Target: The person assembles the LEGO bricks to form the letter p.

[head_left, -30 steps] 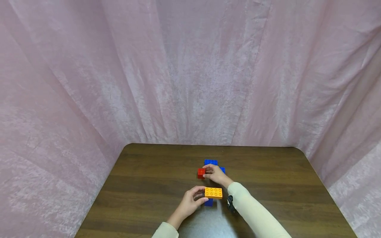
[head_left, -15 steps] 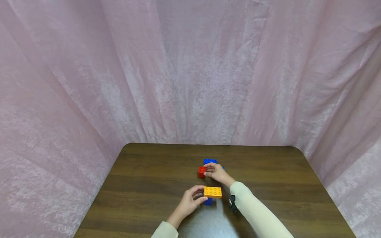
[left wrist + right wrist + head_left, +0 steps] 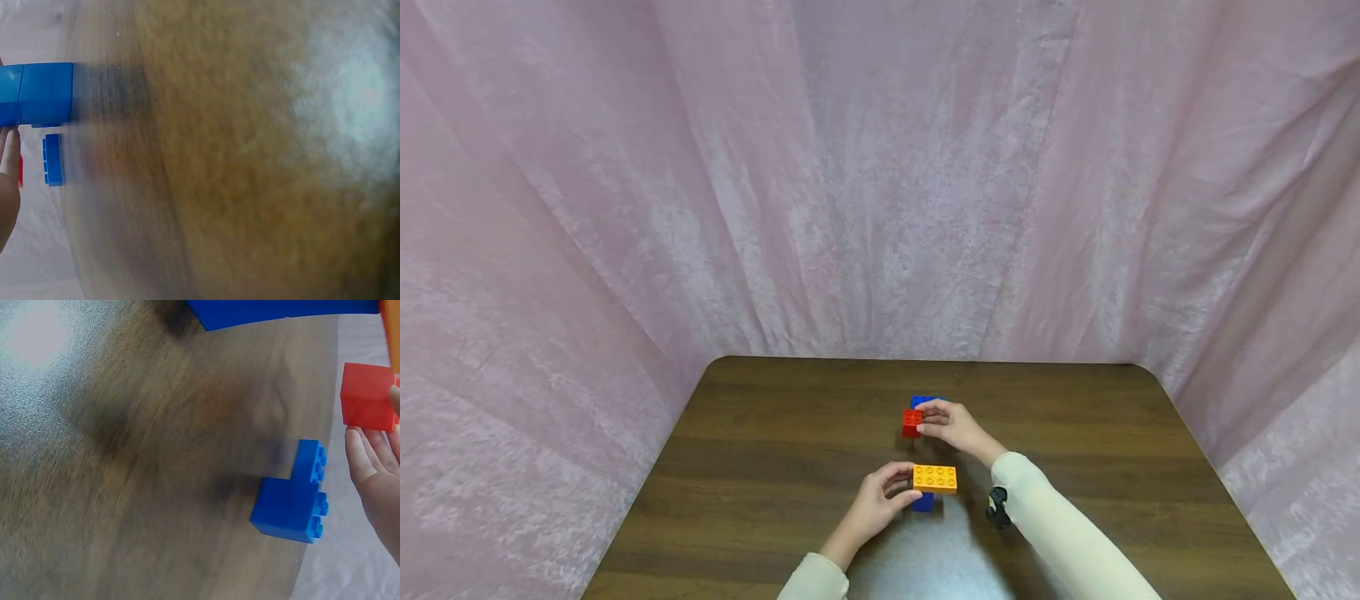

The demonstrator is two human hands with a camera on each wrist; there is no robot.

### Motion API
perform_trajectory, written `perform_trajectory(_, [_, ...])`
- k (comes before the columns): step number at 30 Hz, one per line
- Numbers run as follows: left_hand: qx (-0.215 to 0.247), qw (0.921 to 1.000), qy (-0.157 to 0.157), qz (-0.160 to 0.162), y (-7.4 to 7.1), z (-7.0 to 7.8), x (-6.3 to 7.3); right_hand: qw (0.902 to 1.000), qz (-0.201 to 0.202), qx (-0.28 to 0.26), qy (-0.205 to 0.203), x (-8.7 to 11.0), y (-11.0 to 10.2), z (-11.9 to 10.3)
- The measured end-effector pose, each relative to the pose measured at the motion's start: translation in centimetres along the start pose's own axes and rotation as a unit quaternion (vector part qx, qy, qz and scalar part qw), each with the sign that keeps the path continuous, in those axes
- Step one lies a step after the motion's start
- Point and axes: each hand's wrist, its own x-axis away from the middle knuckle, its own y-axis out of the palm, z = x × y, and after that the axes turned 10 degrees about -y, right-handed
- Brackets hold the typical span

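My right hand [image 3: 957,429] pinches a small red toy brick [image 3: 912,423] above the table. In the right wrist view that red brick [image 3: 369,397] sits between thumb and fingers, apart from the other bricks. Nearer the front, my left hand [image 3: 871,507] holds a stack from its left side: an orange-yellow eight-stud brick [image 3: 935,478] on top of blue bricks [image 3: 923,502]. The left wrist view shows the blue part [image 3: 47,94] with fingers against it. How far down the stack reaches is hidden in the head view.
Blue bricks [image 3: 927,402] lie on the wooden table [image 3: 790,467] behind my right hand, partly covered by it; the right wrist view shows these blue bricks [image 3: 290,500] studs outward. A pink curtain [image 3: 880,183] hangs behind the table.
My right hand has lifted the red brick and carried it slightly backward and right, covering more of the blue bricks behind. My left hand and its stack stay nearly still.
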Motion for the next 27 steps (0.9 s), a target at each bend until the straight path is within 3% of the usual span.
perform_trajectory(5, [-0.011,0.9999,-0.007,0.002,0.0,0.0,-0.1,0.9999,-0.007,-0.012,-0.004,0.5,-0.3,-0.9])
perform_trajectory(13, [0.004,0.9999,0.015,0.000,0.0,-0.2,0.1,0.9993,-0.019,-0.029,-0.017,1.7,-1.0,-4.1])
perform_trajectory(21, [0.012,0.9996,0.025,-0.002,0.0,0.3,0.3,0.9993,-0.017,-0.026,-0.022,2.7,-1.6,-2.6])
perform_trajectory(27, [0.013,0.9997,0.020,0.000,0.0,0.8,0.4,0.9977,-0.025,-0.049,-0.039,3.8,-1.9,-3.0])
